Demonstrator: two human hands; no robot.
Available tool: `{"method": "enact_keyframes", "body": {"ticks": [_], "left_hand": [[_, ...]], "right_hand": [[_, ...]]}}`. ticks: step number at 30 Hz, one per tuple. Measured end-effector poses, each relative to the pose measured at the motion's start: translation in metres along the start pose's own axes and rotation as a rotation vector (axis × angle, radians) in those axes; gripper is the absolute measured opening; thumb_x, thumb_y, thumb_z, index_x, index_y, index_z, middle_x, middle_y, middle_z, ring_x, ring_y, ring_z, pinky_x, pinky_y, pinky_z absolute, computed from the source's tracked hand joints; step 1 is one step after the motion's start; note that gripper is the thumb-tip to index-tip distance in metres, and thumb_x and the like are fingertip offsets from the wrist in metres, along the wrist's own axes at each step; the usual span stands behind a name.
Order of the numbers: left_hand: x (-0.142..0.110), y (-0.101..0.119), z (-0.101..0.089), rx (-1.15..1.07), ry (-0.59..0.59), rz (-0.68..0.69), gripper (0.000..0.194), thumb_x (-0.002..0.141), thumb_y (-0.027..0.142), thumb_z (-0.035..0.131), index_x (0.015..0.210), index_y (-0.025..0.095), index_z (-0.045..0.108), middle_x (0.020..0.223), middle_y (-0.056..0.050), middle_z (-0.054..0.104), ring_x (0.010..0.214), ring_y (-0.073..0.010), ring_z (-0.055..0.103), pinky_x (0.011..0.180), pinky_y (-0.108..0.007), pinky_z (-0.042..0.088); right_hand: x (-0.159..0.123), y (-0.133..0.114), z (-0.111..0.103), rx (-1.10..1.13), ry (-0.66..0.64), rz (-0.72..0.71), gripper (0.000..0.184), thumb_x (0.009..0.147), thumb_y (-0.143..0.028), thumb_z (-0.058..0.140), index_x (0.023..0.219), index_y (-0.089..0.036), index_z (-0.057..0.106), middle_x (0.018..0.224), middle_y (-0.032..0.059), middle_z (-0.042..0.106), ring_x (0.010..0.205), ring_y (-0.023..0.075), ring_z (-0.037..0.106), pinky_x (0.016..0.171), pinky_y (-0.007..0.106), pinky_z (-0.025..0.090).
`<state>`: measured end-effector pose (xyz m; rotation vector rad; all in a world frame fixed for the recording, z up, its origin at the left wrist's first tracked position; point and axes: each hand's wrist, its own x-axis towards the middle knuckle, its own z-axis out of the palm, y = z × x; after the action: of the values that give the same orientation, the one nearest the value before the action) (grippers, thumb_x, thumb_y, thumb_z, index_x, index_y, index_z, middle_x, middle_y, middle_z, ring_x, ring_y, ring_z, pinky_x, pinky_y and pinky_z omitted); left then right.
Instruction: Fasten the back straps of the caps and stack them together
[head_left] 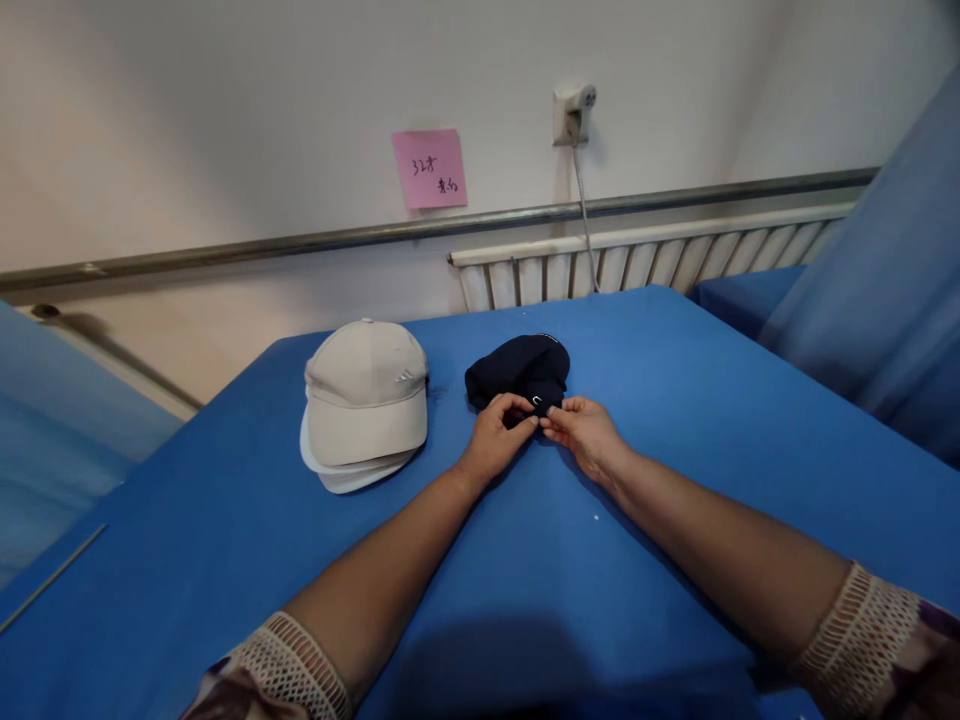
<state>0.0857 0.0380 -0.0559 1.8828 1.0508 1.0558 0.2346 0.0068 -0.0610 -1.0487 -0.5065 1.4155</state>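
Note:
A dark navy cap (pixel 514 368) lies on the blue-covered table, its back strap side toward me and its brim at the far right. My left hand (pixel 498 436) pinches the strap from the left, thumb and forefinger closed on it. From the right, my right hand (pixel 586 432) grips the same strap between thumb and fingers. A small pale buckle-like piece (pixel 537 401) shows just above the fingertips. To the left sits a stack of light caps, with a beige cap (pixel 366 380) on top and paler brims under it.
The blue table (pixel 675 420) ends near a white radiator (pixel 637 262) and a metal rail (pixel 322 240). Above are a pink note (pixel 429 168) and a socket with a plugged cord (pixel 574 115). Blue curtains (pixel 870 250) hang at both sides. A thin rod (pixel 52 578) lies at left.

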Motion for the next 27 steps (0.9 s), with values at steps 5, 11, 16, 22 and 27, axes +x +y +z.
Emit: {"method": "enact_keyframes", "body": {"ticks": [5, 11, 16, 22, 27], "left_hand": [[0.0013, -0.0001, 0.0022, -0.152, -0.016, -0.066, 0.017, 0.077, 0.032, 0.067, 0.075, 0.016, 0.061, 0.078, -0.001, 0.059, 0.075, -0.0128, 0.054, 0.07, -0.025, 0.044], [0.0014, 0.0001, 0.0051, -0.263, 0.005, -0.145, 0.02, 0.073, 0.034, 0.069, 0.073, 0.015, 0.062, 0.075, -0.001, 0.058, 0.07, -0.0112, 0.051, 0.066, -0.024, 0.041], [0.0017, -0.0013, 0.0058, -0.285, 0.03, -0.173, 0.02, 0.071, 0.032, 0.068, 0.065, 0.015, 0.06, 0.082, -0.003, 0.061, 0.072, -0.0122, 0.053, 0.067, -0.025, 0.042], [0.0038, -0.0045, 0.0054, -0.208, 0.082, -0.208, 0.021, 0.07, 0.029, 0.064, 0.057, 0.015, 0.055, 0.087, -0.005, 0.063, 0.076, -0.0139, 0.056, 0.069, -0.027, 0.042], [0.0042, -0.0038, 0.004, -0.155, 0.124, -0.198, 0.021, 0.069, 0.028, 0.062, 0.055, 0.016, 0.054, 0.093, -0.007, 0.065, 0.082, -0.0158, 0.059, 0.077, -0.029, 0.043]], "right_hand": [[-0.0004, 0.001, 0.0022, -0.033, 0.017, -0.063, 0.034, 0.056, -0.019, 0.083, 0.067, -0.019, 0.05, 0.056, -0.0024, 0.062, 0.053, 0.0105, 0.062, 0.05, 0.02, 0.05], [-0.0019, 0.0023, 0.0046, -0.112, 0.06, -0.153, 0.033, 0.056, -0.025, 0.08, 0.069, -0.018, 0.05, 0.054, -0.0023, 0.062, 0.05, 0.0092, 0.058, 0.044, 0.017, 0.039], [-0.0031, 0.0018, 0.0049, -0.085, 0.056, -0.135, 0.034, 0.056, -0.023, 0.081, 0.068, -0.019, 0.049, 0.054, -0.0036, 0.061, 0.05, 0.0089, 0.058, 0.044, 0.017, 0.042], [-0.0057, 0.0019, 0.0075, -0.038, 0.052, -0.109, 0.037, 0.057, -0.018, 0.081, 0.072, -0.02, 0.047, 0.058, -0.0043, 0.062, 0.057, 0.0132, 0.066, 0.053, 0.023, 0.054], [-0.0036, 0.0056, 0.0095, -0.072, 0.005, -0.167, 0.036, 0.058, -0.019, 0.079, 0.073, -0.021, 0.046, 0.058, -0.0063, 0.061, 0.055, 0.0123, 0.066, 0.055, 0.024, 0.055]]}}
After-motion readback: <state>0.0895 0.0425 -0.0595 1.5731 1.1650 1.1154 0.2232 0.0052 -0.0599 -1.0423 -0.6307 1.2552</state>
